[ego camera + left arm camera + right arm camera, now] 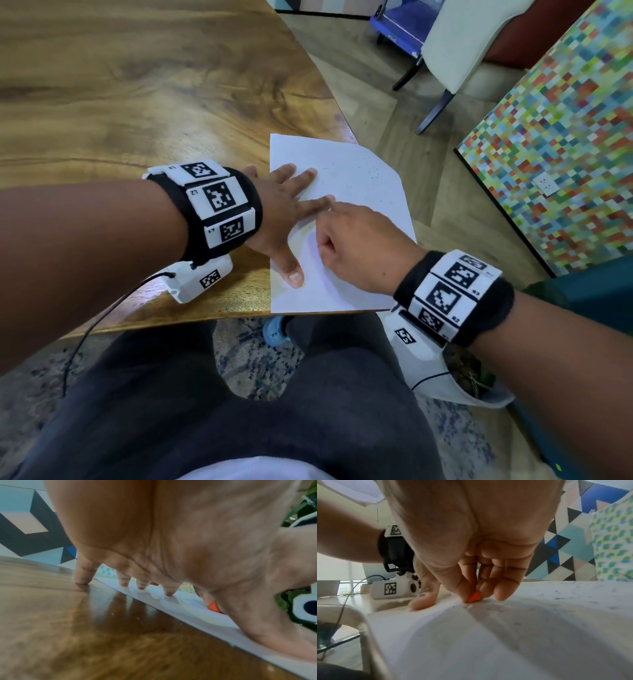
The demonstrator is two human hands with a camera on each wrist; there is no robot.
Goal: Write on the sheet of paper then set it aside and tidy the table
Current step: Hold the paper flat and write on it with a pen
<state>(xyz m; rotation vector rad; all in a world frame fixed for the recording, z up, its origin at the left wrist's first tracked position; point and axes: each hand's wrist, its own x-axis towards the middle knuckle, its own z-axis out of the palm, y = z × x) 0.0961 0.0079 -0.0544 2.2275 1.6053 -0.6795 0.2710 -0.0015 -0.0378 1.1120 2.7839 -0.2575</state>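
A white sheet of paper (pixel 349 192) lies on the near right corner of the wooden table (pixel 137 113), its right part hanging past the edge. My left hand (pixel 291 205) lies flat with spread fingers pressing the sheet's left side; the fingertips (pixel 169 593) stand on the paper (pixel 188 616). My right hand (pixel 356 246) rests on the sheet and pinches a small orange piece (pixel 474 598) against the paper (pixel 505 635); its shape is mostly hidden by the fingers. The orange piece (pixel 213 606) also shows under my left palm. Faint grey specks mark the sheet.
A white chair with dark legs (pixel 455 51) stands on the floor beyond the table corner. A multicoloured mosaic panel (pixel 565 137) is at the right. A blue cart (pixel 400 27) sits at the back. My dark-trousered legs (pixel 239 394) are under the table edge.
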